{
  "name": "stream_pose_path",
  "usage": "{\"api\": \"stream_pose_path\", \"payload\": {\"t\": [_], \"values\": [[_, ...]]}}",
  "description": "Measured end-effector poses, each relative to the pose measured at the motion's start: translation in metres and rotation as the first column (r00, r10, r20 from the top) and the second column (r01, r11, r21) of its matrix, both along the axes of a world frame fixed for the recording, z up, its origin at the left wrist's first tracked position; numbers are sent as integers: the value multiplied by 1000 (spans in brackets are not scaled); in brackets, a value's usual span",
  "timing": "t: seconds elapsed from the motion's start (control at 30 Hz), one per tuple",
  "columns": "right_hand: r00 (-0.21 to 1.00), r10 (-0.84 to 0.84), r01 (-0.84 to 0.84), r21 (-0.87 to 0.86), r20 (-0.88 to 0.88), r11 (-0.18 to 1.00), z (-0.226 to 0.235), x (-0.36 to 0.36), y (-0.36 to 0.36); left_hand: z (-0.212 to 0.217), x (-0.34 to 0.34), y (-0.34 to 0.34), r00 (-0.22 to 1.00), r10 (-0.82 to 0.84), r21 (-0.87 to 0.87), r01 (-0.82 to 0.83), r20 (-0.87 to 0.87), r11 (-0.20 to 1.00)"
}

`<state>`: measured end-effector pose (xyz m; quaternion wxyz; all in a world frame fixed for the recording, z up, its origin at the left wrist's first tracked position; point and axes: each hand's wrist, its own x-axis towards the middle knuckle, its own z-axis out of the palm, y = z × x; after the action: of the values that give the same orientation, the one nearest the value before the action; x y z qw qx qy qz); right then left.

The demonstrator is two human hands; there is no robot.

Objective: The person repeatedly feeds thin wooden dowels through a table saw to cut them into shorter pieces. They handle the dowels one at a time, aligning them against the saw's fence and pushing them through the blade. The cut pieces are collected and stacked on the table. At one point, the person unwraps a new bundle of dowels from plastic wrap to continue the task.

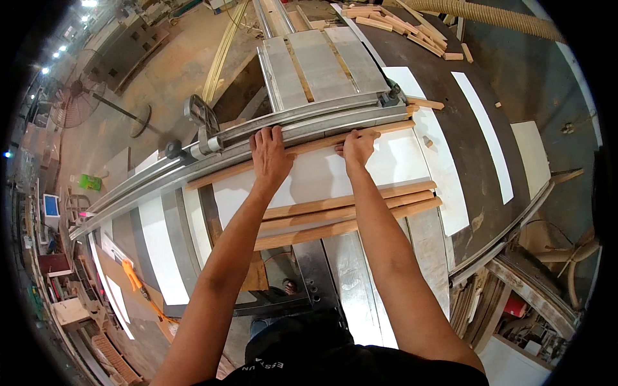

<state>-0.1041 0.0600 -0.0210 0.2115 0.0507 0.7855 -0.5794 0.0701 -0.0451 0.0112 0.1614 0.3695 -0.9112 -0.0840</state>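
A long wooden strip [309, 150] lies along the near side of the metal fence [309, 126], slanting up to the right. My left hand [270, 157] is closed over its middle, fingertips at the fence and thumb on the near side. Farther right, my right hand [358, 150] grips the same strip with bent fingers; its fingertips are partly hidden. A white panel [322, 172] lies beneath and in front of the hands. Several more wooden strips [309, 219] lie side by side across its near edge, passing under my right forearm.
Behind the fence stands a slotted metal sliding table [322, 64]. A pile of short wood pieces [405, 29] lies on the dark tabletop [473, 154] at the far right. A flip stop [203, 125] sits on the fence. An orange-handled tool [132, 276] lies left; a fan [80, 100] stands beyond.
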Motion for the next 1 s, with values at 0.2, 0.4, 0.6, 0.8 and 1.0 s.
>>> {"api": "stream_pose_path", "payload": {"t": [0.2,0.4,0.6,0.8,1.0], "values": [[1000,-3,3,5,15,1000,-2,-10,6,4,-5,4,999,4,28,-3,-54,1000],[999,9,-8,-27,39,1000,4,-2,-6,1,5,-7,998,11,32,-9,-69,999],[992,-55,65,-85,115,994,3,0,28,26,29,-4,992,-119,171,123,-32,978],[857,173,68,440,-485,896,40,28,100,80,63,-17,891,-203,10,226,-406,974],[203,967,-640,726,-156,252,67,42,98,121,72,-147,857,312,83,-306,-409,949]]}}
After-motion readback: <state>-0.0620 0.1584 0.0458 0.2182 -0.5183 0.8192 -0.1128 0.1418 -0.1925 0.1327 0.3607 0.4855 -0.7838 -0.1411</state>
